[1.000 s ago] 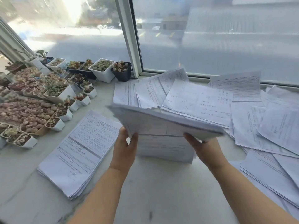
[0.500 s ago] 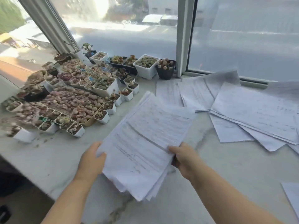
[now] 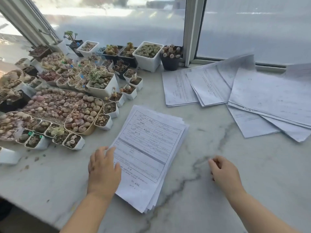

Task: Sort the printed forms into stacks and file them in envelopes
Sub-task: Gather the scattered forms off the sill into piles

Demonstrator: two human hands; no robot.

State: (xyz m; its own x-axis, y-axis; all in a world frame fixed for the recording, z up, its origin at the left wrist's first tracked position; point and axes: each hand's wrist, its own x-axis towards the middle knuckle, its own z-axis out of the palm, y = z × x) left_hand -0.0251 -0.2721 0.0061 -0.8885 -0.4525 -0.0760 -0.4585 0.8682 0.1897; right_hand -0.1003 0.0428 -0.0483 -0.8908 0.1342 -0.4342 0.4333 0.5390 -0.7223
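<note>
A stack of printed forms [image 3: 148, 155] is lying flat on the marble counter [image 3: 218, 190], printed side up. Its long axis is running from about 7 o'clock to 1 o'clock, with the far short edge pointed toward the window frame [image 3: 191, 31] and the near corner reaching toward the counter's front edge. The sheets are slightly fanned along the right and lower edges, so the pile is not squared.

The left hand [image 3: 103, 170] is being rested on the stack's left margin, at about 9 o'clock of the pile, fingers spread and fairly straight, with the fingertips [image 3: 109, 150] lying on the top sheet. Nothing is being gripped by it.

The right hand [image 3: 222, 172] is being held off the paper, at about 3 o'clock of the stack and well apart from it, over bare marble. Its fingers are loosely curled and nothing is being held in them. The two hands are being kept apart, with the stack's lower half lying between them.

Loose forms [image 3: 244, 96] are being left overlapped and fanned at about 1 o'clock of the stack, near the window. Small pots of succulents [image 3: 67, 101] are crowding the counter at 10 o'clock.
</note>
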